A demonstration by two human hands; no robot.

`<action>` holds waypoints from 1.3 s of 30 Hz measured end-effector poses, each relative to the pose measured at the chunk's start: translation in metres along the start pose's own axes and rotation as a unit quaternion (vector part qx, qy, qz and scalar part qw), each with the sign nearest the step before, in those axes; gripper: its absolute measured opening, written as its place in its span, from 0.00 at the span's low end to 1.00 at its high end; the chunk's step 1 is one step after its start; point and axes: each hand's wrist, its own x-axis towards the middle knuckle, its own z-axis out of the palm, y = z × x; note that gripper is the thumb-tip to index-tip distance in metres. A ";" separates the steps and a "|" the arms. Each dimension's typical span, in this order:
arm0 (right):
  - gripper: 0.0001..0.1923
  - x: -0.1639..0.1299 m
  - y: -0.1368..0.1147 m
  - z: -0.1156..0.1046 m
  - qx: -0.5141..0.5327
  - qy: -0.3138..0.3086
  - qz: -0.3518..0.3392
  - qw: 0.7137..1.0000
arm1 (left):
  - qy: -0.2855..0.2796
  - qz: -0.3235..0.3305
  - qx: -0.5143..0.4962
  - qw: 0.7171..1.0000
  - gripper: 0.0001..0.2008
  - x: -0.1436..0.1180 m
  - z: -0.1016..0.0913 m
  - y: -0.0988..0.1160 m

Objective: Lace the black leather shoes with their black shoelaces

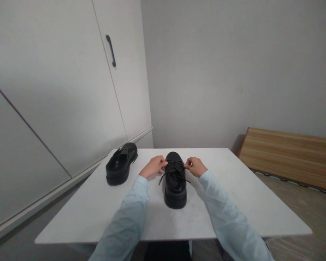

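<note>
A black lace-up shoe [175, 198] stands on the white table in front of me, its toe pointing away and its heel towards me. Over its tongue the black shoelace [175, 167] is crossed, and loose ends hang down both sides. My left hand [154, 166] is closed in a pinch at the shoe's left edge, on the lace. At the right edge my right hand [195, 166] pinches the lace too, thumb and forefinger together. The exact bit of lace between the fingers is too small to make out.
A second black shoe [121, 165] rests at the table's far left. Beyond the white table [233, 203] rises a grey wall, with a white cabinet [70, 90] to the left. A wood-grain panel [288, 156] leans at the right, off the table.
</note>
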 end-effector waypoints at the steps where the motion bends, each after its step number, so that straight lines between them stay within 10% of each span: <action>1: 0.07 0.000 0.000 0.000 0.000 0.002 -0.001 1.000 | 0.001 0.003 0.000 1.000 0.06 0.000 0.000 0.000; 15: 0.06 -0.002 -0.006 -0.007 0.147 0.033 -0.017 0.988 | 0.115 0.159 0.089 0.976 0.04 -0.001 0.004 0.010; 39: 0.12 -0.019 -0.034 -0.018 -0.057 -0.003 -0.122 0.991 | 0.030 0.230 0.109 0.967 0.07 -0.003 0.007 0.019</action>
